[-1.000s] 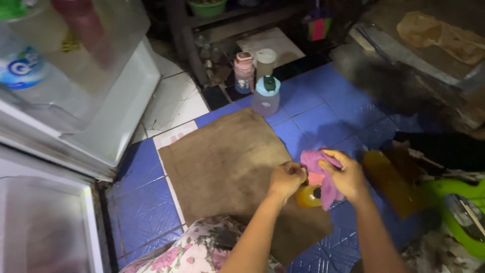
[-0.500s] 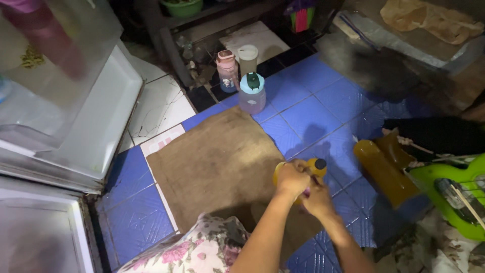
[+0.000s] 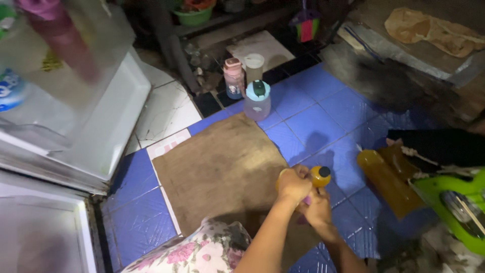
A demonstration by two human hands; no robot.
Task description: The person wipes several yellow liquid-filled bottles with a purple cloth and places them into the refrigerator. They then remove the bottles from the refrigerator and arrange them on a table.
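Note:
My left hand is wrapped around a small yellow bottle with a black cap, held over the edge of a brown mat. The capped end pokes out to the right of my fingers. My right hand sits just below and against the bottle, closed on a pink cloth. Only a sliver of the cloth shows between the hands. Both forearms reach in from the bottom of the view.
Three lidded containers stand at the mat's far end: a pink-lidded jar, a white-lidded jar and a blue-lidded jug. An open fridge door is on the left. An amber bottle and a green object lie at the right on blue floor tiles.
A second ago the pink cloth was spread out in my right hand over the yellow bottle. Now it is bunched under the hands and the bottle's black cap is exposed.

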